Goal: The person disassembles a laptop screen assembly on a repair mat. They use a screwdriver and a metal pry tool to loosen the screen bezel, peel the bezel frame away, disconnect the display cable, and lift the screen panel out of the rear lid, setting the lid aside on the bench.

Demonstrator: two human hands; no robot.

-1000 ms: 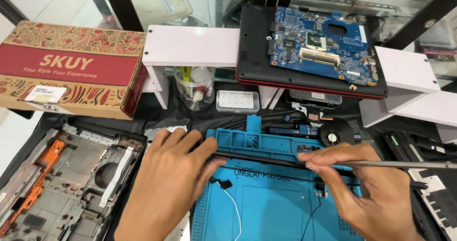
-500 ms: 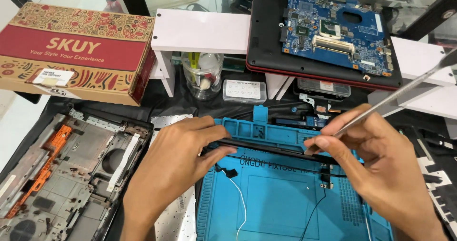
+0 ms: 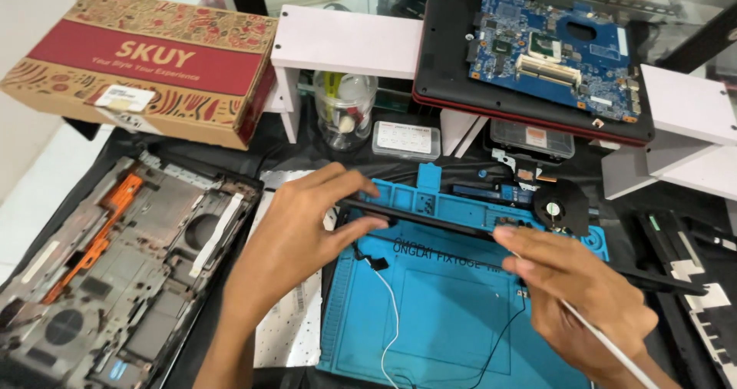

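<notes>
Table: dark work table (image 3: 284, 155) with a blue rubber mat (image 3: 430, 312) on it, soft and flat with little pockets along its top edge.
Left hand: left hand (image 3: 295, 239) pinches the left end of a long thin black bar (image 3: 430, 218), thumb under and fingers on top.
Black bar: lies across the top of the mat, stretched between the two hands.
Right hand: right hand (image 3: 583, 293) has its fingers closed around a thin silver tool (image 3: 606, 341), and its fingertips press near the right end of the bar.
Wires: a white wire (image 3: 393, 304) and a black wire (image 3: 503, 335) trail from the bar down over the mat.
Around: open laptop shell (image 3: 115, 258) on the left, grey with orange parts; patterned red cardboard box (image 3: 146, 59) behind it; blue circuit board (image 3: 560, 51) on a black lid up on a white shelf (image 3: 345, 39); small round black fan (image 3: 562, 208) just right of the bar; clear jar (image 3: 344, 109) under the shelf.
Change: the silver tool pointed up and to the right before; now it points down and right, and the right hand sits lower on the mat.
</notes>
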